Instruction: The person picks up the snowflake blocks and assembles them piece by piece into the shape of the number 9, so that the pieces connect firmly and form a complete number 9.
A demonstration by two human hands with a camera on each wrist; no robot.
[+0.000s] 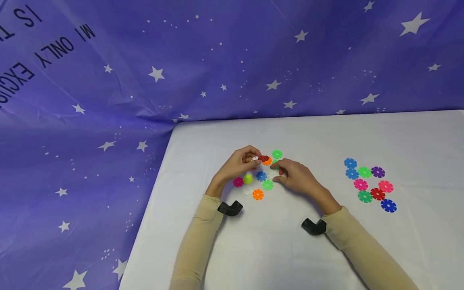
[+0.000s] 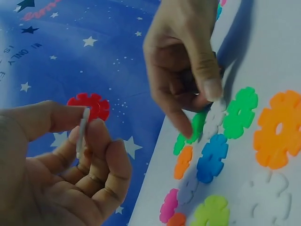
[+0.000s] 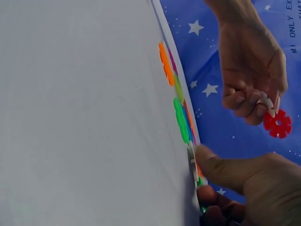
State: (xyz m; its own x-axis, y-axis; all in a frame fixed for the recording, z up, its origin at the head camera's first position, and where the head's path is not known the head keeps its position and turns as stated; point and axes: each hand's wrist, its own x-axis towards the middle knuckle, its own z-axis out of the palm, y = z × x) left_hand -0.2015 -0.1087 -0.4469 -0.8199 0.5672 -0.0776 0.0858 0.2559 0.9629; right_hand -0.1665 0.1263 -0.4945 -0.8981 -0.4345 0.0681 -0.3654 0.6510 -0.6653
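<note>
Over the white table (image 1: 398,137), my left hand (image 1: 253,160) pinches a white disc (image 2: 83,134) between thumb and forefinger, edge-on, with a red disc (image 2: 89,105) slotted onto it and held above the surface. The same red disc (image 3: 277,124) shows in the right wrist view. My right hand (image 1: 277,171) reaches into a cluster of notched plastic discs. Its thumb and forefinger close on a white disc (image 2: 215,117) lying beside a green disc (image 2: 241,112). Blue (image 1: 261,176), orange (image 1: 257,194), pink (image 1: 238,182) and green (image 1: 268,185) discs lie around both hands.
A second group of several coloured discs (image 1: 369,185) lies to the right on the table. Black wrist mounts (image 1: 230,208) (image 1: 314,226) sit on both sleeves. A blue star-printed cloth (image 1: 108,100) hangs behind and left of the table's edge.
</note>
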